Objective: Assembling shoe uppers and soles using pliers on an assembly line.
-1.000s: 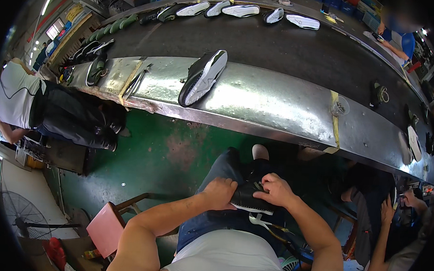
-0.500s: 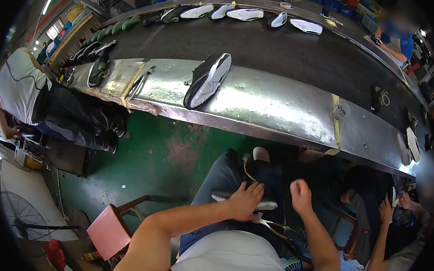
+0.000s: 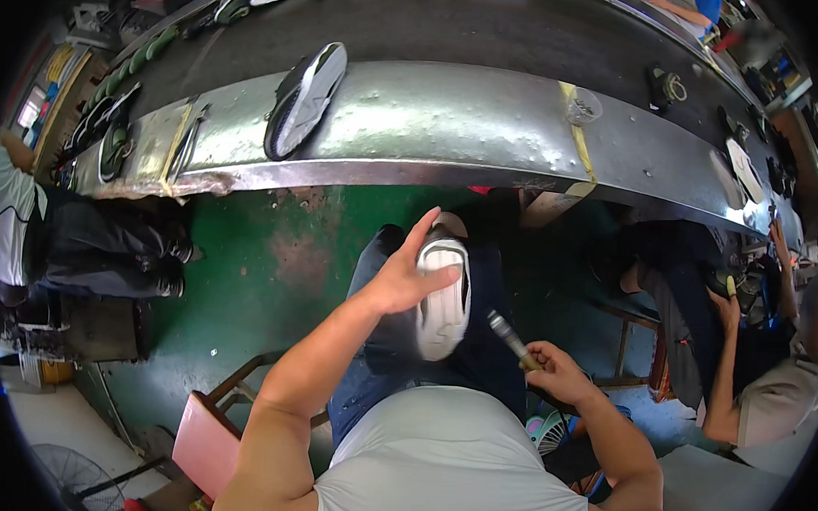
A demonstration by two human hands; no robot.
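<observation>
A shoe [image 3: 442, 324] with a white sole lies lengthwise over my lap, sole facing up. My left hand [image 3: 406, 278] grips its far left side, thumb across the sole and fingers reaching toward the far end. To the right of the shoe, my right hand [image 3: 560, 374] is closed round a slim hand tool [image 3: 510, 339] with a shiny metal end and a brownish handle. The tool's metal end points toward the shoe but stays apart from it. Motion blur hides its exact kind.
Ahead runs a metal-edged bench [image 3: 416, 117] with a dark belt. One dark shoe [image 3: 306, 102] leans on its edge; more shoes line the far side. A clear cup [image 3: 583, 105] stands at right. A pink-seated chair [image 3: 209, 444] is at my left. Co-workers sit either side.
The shoe has turned from lying crosswise to lengthwise, sole up. My left hand has shifted onto its far end. My right hand has lowered and now holds the tool. The view has shifted.
</observation>
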